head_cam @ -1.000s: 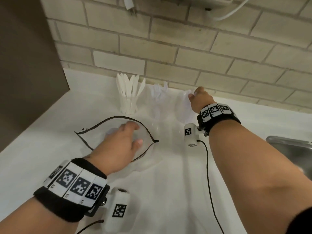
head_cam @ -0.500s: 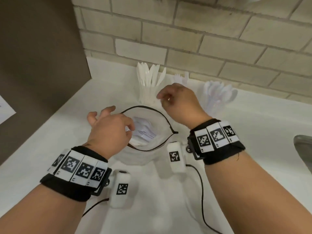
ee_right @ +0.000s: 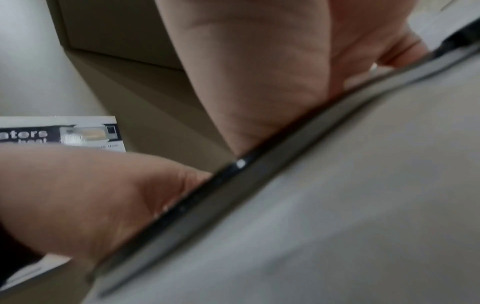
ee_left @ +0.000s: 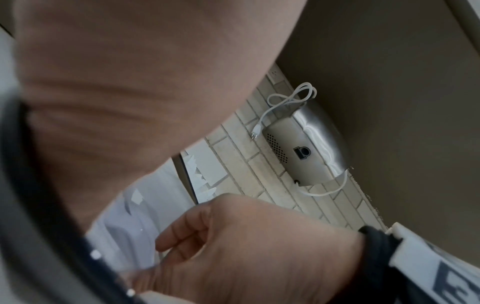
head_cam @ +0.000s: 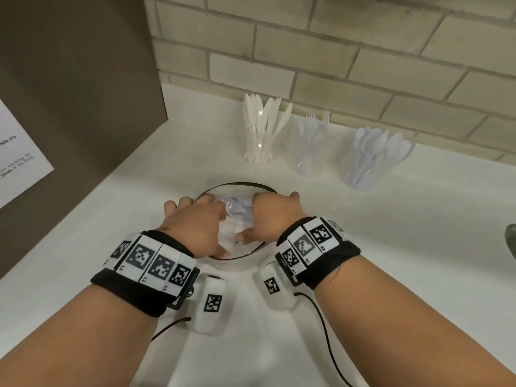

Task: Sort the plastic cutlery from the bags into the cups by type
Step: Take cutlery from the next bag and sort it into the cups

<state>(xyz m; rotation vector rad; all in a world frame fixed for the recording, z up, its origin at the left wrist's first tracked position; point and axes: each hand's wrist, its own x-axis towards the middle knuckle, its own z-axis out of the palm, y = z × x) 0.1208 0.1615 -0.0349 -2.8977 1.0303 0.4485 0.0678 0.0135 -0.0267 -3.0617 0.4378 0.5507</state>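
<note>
A clear zip bag with a black rim (head_cam: 245,185) lies open on the white counter (head_cam: 391,247), with loose white cutlery (head_cam: 237,208) inside. My left hand (head_cam: 195,222) holds the rim's left side, its thumb (ee_right: 91,195) pressed on the near rim (ee_right: 259,164). My right hand (head_cam: 269,216) reaches down into the bag's mouth. Its fingers (ee_left: 182,236) are curled among the cutlery, and what they hold is hidden. At the back stand three clear cups: knives (head_cam: 259,141), forks (head_cam: 312,146), spoons (head_cam: 374,160).
A brown partition (head_cam: 69,107) with a paper notice (head_cam: 19,163) closes the left side, and a brick wall (head_cam: 363,65) runs behind the cups. A sink edge (head_cam: 511,241) shows at far right. A metal dispenser with a white cord (ee_left: 306,152) hangs on the wall.
My right hand came back from the spoon cup and has gone down into the bag. My left hand shifted from lying on the bag to holding its rim open.
</note>
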